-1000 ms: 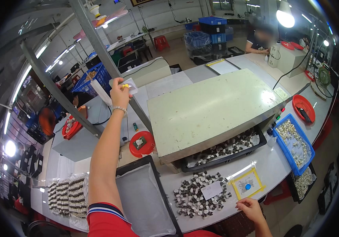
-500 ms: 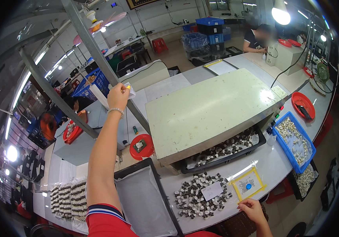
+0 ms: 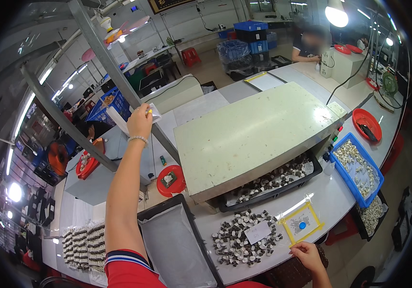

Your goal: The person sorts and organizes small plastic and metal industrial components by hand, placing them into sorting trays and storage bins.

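Note:
My left arm stretches far forward. Its hand (image 3: 141, 121) is closed beside a grey metal post (image 3: 115, 72), with its fingers curled at a white paper-like piece (image 3: 154, 113) that has a small yellow bit on it; what exactly the fingers grip is hidden. Near the front edge of the table, my right hand (image 3: 308, 255) has its thumb and forefinger pinched at the lower left corner of a yellow-taped square (image 3: 317, 222). Inside that square lie small grey bits and a round blue cap (image 3: 302, 225). Anything in the pinch is too small to name.
A pile of small black-and-white cylinders (image 3: 230, 235) carries a paper slip (image 3: 257, 232). Close by are a paper-lined black tray (image 3: 190, 216), a pale green metal box (image 3: 259, 137), a red plate (image 3: 177, 188) and a blue tray (image 3: 345, 175). Someone sits at far right.
My left hand has turned slightly, showing more of its back, and stays by the post. The right hand keeps its pinch at the taped corner. The whole view has shifted a little.

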`<state>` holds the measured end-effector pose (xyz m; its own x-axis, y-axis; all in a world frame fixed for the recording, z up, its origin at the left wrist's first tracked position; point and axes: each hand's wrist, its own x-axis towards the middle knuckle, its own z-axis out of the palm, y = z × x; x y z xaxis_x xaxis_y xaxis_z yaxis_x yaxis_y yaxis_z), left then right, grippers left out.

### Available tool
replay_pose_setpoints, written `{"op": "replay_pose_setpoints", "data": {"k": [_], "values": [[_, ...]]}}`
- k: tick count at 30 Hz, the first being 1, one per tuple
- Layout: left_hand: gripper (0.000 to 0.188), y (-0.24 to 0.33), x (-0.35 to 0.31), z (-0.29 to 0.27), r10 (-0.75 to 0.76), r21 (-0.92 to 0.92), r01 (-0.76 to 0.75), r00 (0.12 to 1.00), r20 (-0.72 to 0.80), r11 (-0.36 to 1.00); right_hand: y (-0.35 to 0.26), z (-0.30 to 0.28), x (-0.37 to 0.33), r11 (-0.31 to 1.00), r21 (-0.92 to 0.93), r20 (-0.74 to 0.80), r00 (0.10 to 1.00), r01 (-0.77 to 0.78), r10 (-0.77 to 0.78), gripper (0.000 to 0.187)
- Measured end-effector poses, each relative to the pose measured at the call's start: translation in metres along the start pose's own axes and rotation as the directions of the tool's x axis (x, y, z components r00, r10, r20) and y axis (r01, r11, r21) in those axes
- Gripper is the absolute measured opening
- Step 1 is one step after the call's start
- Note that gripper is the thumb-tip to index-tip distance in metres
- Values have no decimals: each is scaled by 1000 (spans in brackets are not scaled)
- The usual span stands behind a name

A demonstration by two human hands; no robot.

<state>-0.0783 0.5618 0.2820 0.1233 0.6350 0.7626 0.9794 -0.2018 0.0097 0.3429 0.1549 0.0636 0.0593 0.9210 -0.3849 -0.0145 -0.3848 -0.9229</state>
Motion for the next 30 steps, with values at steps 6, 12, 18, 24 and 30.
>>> {"op": "replay_pose_setpoints", "data": {"k": [6,12,18,24,30], "values": [[11,1,1,-1,-4,7,4,1000,13,1000,3,1,1,1000,12,2,1000,-1,1,12],[12,2,0,-3,-10,5,10,1000,1,1000,2,1,1,1000,20,2,1000,-15,15,12],[10,3,-1,-3,-11,-1,11,1000,-1,1000,2,0,1,1000,23,3,1000,-14,14,12],[8,2,-1,-2,-16,-26,16,1000,-6,1000,3,0,1,1000,26,11,1000,-16,16,12],[8,2,-2,-4,-34,-21,34,999,13,999,5,0,1,1000,17,11,1000,-11,11,12]]}}
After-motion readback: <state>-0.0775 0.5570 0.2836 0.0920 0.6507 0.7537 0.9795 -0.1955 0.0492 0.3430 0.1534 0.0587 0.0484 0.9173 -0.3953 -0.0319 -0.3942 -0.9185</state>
